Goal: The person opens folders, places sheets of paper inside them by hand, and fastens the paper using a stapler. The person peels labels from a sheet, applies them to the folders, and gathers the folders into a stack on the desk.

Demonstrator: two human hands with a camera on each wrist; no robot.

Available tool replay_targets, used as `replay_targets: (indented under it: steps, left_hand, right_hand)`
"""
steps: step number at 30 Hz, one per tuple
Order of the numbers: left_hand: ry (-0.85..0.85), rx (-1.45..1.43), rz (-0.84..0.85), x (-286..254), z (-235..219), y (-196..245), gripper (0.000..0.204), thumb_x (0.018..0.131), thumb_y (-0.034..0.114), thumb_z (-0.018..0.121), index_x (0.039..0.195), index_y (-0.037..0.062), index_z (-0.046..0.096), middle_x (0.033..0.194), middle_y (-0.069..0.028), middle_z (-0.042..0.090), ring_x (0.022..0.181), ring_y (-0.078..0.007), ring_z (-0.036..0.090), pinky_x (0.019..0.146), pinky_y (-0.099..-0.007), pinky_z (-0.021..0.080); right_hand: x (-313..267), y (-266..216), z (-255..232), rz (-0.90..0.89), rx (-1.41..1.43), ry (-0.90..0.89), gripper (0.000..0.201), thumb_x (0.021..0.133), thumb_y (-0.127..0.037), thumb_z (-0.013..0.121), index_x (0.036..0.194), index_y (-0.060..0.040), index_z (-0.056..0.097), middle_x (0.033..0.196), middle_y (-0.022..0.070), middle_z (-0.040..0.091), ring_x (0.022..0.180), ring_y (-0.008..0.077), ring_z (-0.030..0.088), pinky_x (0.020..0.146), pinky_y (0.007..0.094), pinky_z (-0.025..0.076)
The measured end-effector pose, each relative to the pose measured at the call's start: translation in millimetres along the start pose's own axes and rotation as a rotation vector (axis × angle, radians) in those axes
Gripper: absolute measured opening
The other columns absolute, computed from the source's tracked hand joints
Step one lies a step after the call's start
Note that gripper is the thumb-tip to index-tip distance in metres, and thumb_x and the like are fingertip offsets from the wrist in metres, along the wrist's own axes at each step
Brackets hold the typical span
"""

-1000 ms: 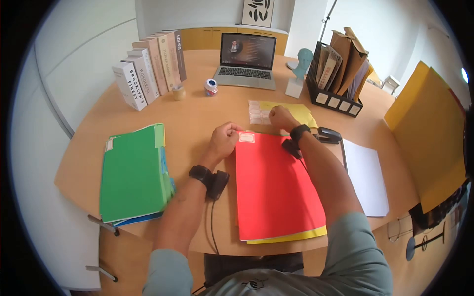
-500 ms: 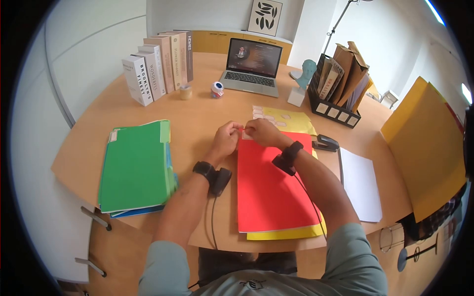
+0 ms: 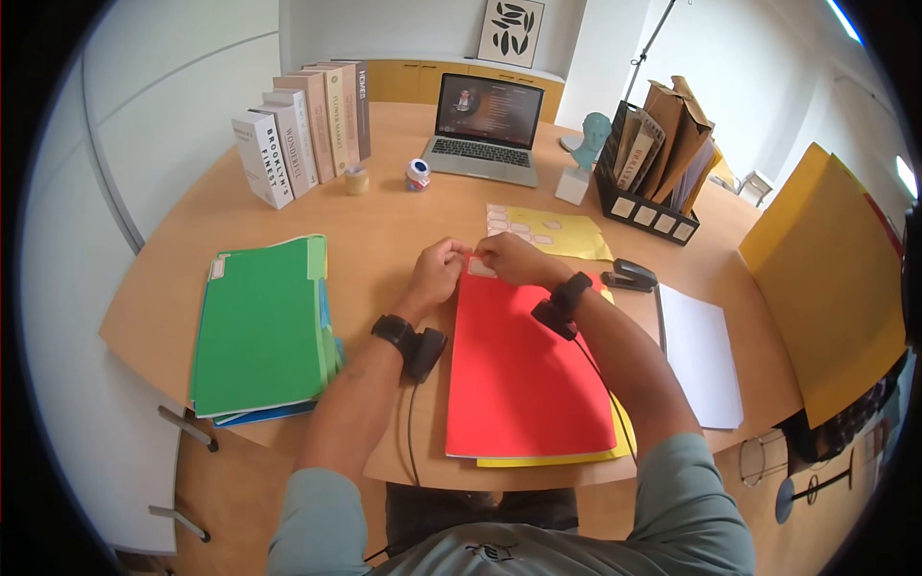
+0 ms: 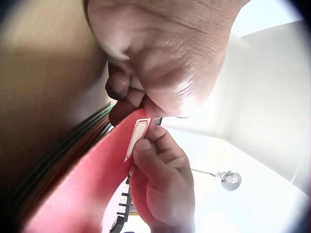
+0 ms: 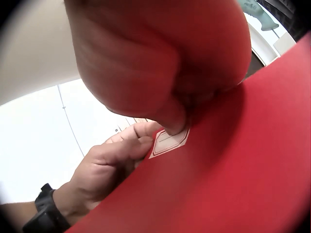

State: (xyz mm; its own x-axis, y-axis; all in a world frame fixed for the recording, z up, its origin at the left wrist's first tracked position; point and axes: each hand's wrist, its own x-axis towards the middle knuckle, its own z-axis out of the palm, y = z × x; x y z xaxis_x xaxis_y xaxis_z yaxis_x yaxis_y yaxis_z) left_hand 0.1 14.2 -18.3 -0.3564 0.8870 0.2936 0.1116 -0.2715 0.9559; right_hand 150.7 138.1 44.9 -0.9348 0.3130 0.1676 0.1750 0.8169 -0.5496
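A red folder (image 3: 528, 374) lies over a yellow one (image 3: 547, 462), its top left corner between both hands. The left hand (image 3: 437, 274) grips that corner at the edge; its curled fingers show in the left wrist view (image 4: 165, 53). My right hand (image 3: 519, 259) pinches the top edge, thumb pressed on a white label with a red border (image 4: 137, 138). In the right wrist view the label (image 5: 167, 142) sits flat by the folder's edge, the left thumb and fingers (image 5: 112, 162) just beside it. The right fingers behind the folder are partly hidden.
Beyond the hands lies a yellow sheet (image 3: 571, 237) with label stickers. A stapler (image 3: 630, 276) and white paper (image 3: 701, 360) are at the right, green folders (image 3: 254, 326) at the left. Laptop (image 3: 485, 163), upright books (image 3: 312, 130) and file holder (image 3: 645, 213) stand behind.
My right hand has moved from the sticker sheet to the red folder's top left corner. The folder's near end has since swung slightly left. The left hand stays at the corner.
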Motion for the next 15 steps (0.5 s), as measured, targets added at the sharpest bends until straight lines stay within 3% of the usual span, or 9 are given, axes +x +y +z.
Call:
replay_targets:
  steps: [3,5,8,12,13,15]
  left_hand:
    - [-0.014,0.012,-0.017,1,0,0,0.017,0.096,0.001,0.050,0.108,-0.0035,0.061,0.091,-0.0070,0.070,0.081,-0.0101,0.062,0.070,-0.0254,0.049]
    - [-0.022,0.033,-0.042,-2,0,6,0.017,0.096,0.001,0.050,0.108,-0.0034,0.061,0.091,-0.0069,0.070,0.081,-0.0105,0.062,0.071,-0.0257,0.050]
    - [-0.024,-0.071,-0.095,-4,3,17,0.014,0.099,0.005,0.052,0.110,0.0014,0.059,0.083,0.0002,0.066,0.067,-0.0052,0.056,0.056,-0.0211,0.044]
    - [-0.016,-0.059,-0.044,-4,15,19,0.020,0.099,0.008,0.053,0.115,0.0015,0.061,0.085,-0.0007,0.066,0.070,-0.0075,0.060,0.061,-0.0222,0.049]
    - [0.011,-0.050,0.003,2,17,12,0.020,0.098,0.009,0.054,0.115,0.0015,0.063,0.085,-0.0009,0.066,0.070,-0.0082,0.061,0.062,-0.0226,0.050]
    - [-0.100,0.123,0.005,-4,12,32,0.018,0.098,0.009,0.056,0.110,0.0007,0.066,0.085,-0.0021,0.066,0.072,-0.0089,0.061,0.063,-0.0242,0.050]
  right_hand:
    - [-11,-10,-1,0.052,0.017,-0.001,0.023,0.090,-0.022,0.065,0.095,0.0008,0.069,0.079,0.0184,0.068,0.076,0.0252,0.067,0.069,0.0399,0.051]
    - [-15,-22,-1,0.109,0.011,0.017,0.023,0.088,-0.022,0.066,0.093,0.0000,0.069,0.084,0.0203,0.069,0.080,0.0312,0.068,0.072,0.0416,0.052]
    - [-6,-16,2,0.083,-0.085,0.086,0.024,0.087,-0.024,0.066,0.091,-0.0008,0.070,0.087,0.0214,0.071,0.083,0.0373,0.068,0.073,0.0450,0.052]
    - [-4,-1,1,-0.019,-0.256,0.274,0.026,0.087,-0.027,0.064,0.084,-0.0014,0.069,0.085,0.0233,0.069,0.081,0.0402,0.066,0.071,0.0472,0.051]
    - [-7,1,-8,-0.002,-0.278,0.233,0.023,0.086,-0.024,0.064,0.085,-0.0019,0.069,0.086,0.0227,0.069,0.083,0.0415,0.066,0.073,0.0494,0.052]
    - [-12,-7,-30,0.001,-0.372,0.243,0.021,0.085,-0.022,0.065,0.086,-0.0022,0.069,0.087,0.0226,0.070,0.084,0.0433,0.067,0.074,0.0532,0.051]
